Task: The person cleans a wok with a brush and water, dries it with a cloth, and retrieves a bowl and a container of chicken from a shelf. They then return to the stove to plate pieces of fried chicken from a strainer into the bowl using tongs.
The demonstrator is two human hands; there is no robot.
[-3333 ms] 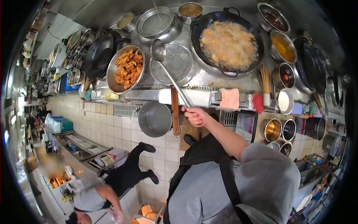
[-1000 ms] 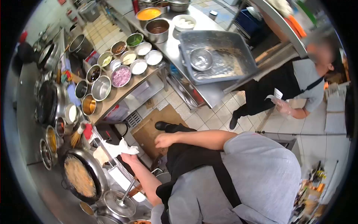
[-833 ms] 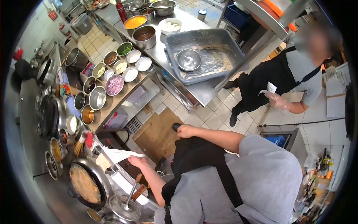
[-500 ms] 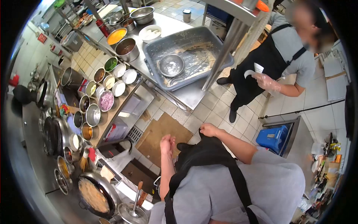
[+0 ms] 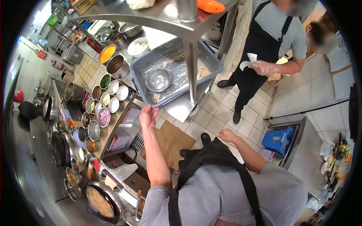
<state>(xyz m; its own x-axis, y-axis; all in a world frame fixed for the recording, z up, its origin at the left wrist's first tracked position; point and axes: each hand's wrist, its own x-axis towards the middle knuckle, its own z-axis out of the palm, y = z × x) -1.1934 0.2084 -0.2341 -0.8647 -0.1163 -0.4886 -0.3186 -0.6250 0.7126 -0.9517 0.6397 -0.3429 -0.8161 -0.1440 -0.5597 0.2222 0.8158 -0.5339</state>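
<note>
My left hand (image 5: 148, 116) is stretched forward, fingers loosely extended and nothing in them. Its fingertips are right at the near corner of a large grey plastic tub (image 5: 175, 98). Inside the tub, whose bottom is smeared with pale paste, sits a metal bowl (image 5: 158, 80). My right hand (image 5: 227, 135) hangs beside the black apron (image 5: 209, 152), over the tiled floor, its fingers curled closed with nothing visible in them.
Left stand metal containers of ingredients, one with chopped onion (image 5: 104, 117), and a wok (image 5: 101, 205) of frying food. A shelf post (image 5: 191, 67) rises before the tub. At right, a co-worker's gloved hand (image 5: 266, 68) holds a white curved item. A blue bin (image 5: 278, 140) is beyond.
My left hand has reached forward from above the cardboard to the tub's corner. My right hand has shifted slightly right. The view has tilted, bringing the upper shelf into sight.
</note>
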